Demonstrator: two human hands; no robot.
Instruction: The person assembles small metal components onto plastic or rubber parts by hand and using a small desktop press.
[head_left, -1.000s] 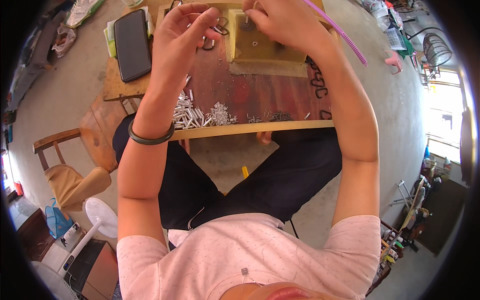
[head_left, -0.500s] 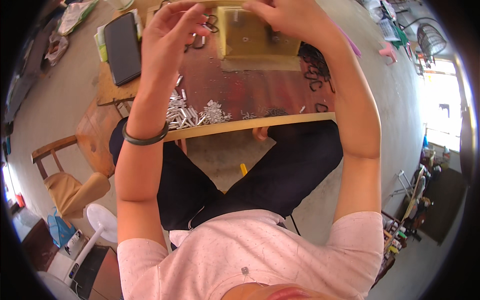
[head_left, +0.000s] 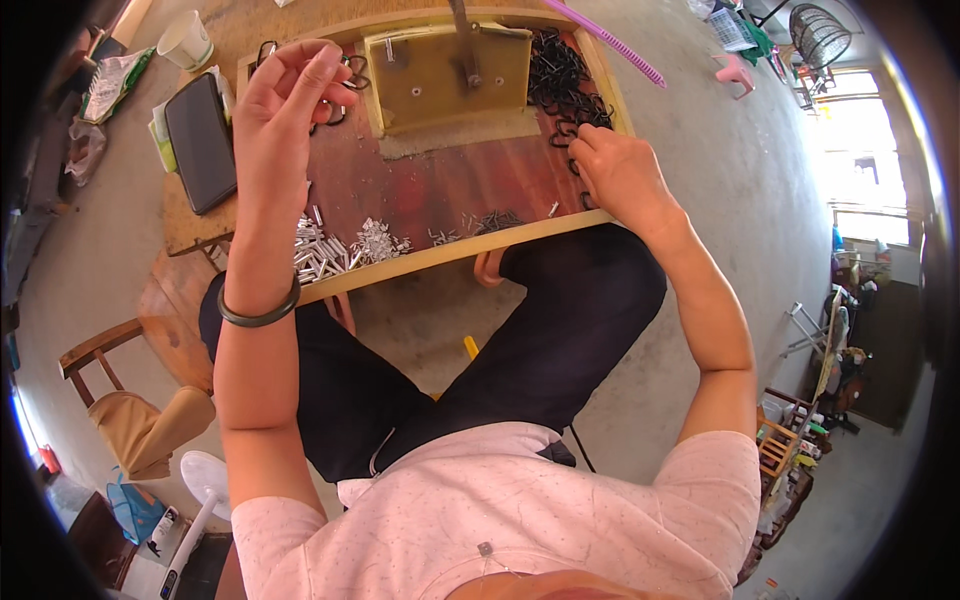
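Observation:
My left hand [head_left: 290,95] is raised over the far left of a reddish work board [head_left: 430,180], thumb and fingers pinched together. What it pinches is too small to make out. Beside its fingertips lie a few black loops [head_left: 357,72]. At the right edge, my right hand [head_left: 622,175] has its fingers bent down onto black C-shaped clips [head_left: 563,75] heaped there. Whatever is in those fingers is hidden. Between the hands stands a yellowish block [head_left: 440,100] with holes, a dark metal rod [head_left: 465,45] above it.
Along the near wooden rim [head_left: 440,255] lie silver pins [head_left: 318,258], tiny silver pieces [head_left: 380,243] and small dark pieces [head_left: 497,220]. A black phone [head_left: 200,145] and a paper cup [head_left: 185,40] sit at left. A purple strip [head_left: 610,45] crosses the far right corner.
My right hand has left the block and come down to the black clips at the right. My left hand stays raised, its fingers now drawn into a pinch. The view has shifted.

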